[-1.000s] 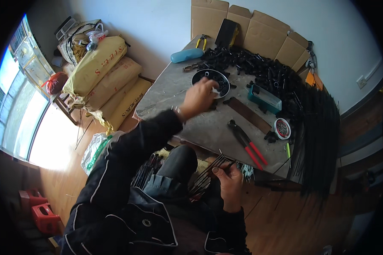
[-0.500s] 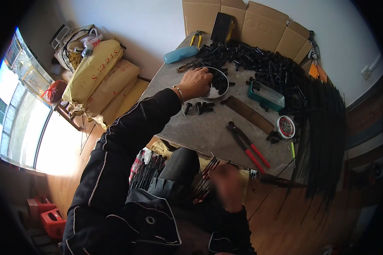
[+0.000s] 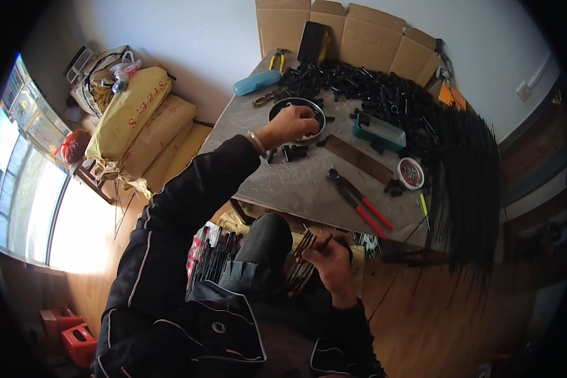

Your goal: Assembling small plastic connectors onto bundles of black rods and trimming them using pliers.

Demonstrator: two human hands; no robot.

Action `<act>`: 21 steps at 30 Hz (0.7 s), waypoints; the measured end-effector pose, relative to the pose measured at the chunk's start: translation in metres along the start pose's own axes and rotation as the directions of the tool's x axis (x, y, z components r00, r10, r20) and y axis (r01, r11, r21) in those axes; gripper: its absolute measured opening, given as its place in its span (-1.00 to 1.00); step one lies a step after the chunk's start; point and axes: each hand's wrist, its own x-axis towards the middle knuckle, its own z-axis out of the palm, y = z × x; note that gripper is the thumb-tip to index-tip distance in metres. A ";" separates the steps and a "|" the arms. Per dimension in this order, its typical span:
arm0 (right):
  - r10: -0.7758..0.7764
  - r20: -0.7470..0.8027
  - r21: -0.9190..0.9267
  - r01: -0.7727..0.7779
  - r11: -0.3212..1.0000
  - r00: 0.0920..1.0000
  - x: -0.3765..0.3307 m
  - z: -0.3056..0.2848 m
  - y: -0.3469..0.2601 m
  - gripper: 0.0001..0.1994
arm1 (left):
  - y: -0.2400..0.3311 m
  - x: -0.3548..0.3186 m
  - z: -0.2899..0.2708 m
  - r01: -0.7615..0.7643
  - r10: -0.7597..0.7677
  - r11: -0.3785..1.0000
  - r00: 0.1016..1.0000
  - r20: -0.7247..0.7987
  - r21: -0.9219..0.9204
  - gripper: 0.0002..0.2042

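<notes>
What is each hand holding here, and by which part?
The right hand grips a bundle of thin black rods near one end. The left hand reaches into the round black bowl; whether it holds anything cannot be told.

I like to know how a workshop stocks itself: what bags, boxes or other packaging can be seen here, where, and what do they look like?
Yellow sacks: stacked on the floor left of the table, plump, with dark print.
Cardboard boxes: against the wall behind the table, brown, flaps open.
Round tin: on the table's right side, small, white rim.
Teal tray: on the table, rectangular.
</notes>
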 end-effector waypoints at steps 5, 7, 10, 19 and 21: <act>0.019 -0.049 -0.025 -0.020 0.999 0.999 0.007 -0.010 -0.001 -0.90 | 0.036 -0.079 0.040 0.367 -0.043 0.707 0.876 0.481 -0.605 -0.83; -0.056 0.013 -0.054 0.057 0.997 0.998 0.011 -0.011 -0.001 -0.86 | 0.034 -0.107 0.052 0.510 -0.114 0.594 0.819 0.562 -0.622 -0.81; -0.130 0.038 -0.046 0.132 0.990 0.991 0.012 -0.002 -0.010 -0.83 | 0.032 -0.136 0.060 0.550 -0.049 0.446 0.803 0.594 -0.707 -0.77; -0.123 0.069 0.004 0.123 0.992 0.990 0.002 -0.001 -0.005 -0.83 | 0.045 -0.160 0.067 0.535 -0.083 0.134 0.845 0.529 -0.834 -0.75; -0.129 0.055 -0.002 0.130 0.992 0.990 -0.001 -0.001 -0.006 -0.84 | 0.051 -0.162 0.067 0.538 -0.107 0.170 0.843 0.527 -0.826 -0.74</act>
